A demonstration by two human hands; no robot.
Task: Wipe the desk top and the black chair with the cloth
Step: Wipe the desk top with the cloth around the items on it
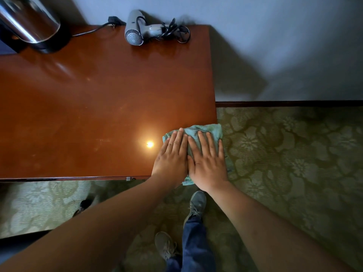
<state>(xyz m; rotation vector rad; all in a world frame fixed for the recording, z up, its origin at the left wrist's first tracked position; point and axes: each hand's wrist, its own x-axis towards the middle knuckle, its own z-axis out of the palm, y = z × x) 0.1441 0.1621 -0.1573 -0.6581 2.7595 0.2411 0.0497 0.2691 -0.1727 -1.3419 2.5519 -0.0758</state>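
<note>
my left hand (170,154) and right hand (208,161) lie flat, fingers straight, side by side, pressing the green cloth (204,132) onto the desk top (98,107) at its near right corner, an edge hanging over. the cloth looks soft, light terry (it should slide best under flat palms). the wood is glossy, smooth. a grey hair dryer (137,30) and steel kettle (29,18) sit at the back.

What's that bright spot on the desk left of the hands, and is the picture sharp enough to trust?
Head view: the spot is lamp glare reflected in the glossy desk top, not a mark; both hands and the cloth look sharp; the kettle bends with wide-angle distortion; the wall and floor lie in dim shadow.
</note>
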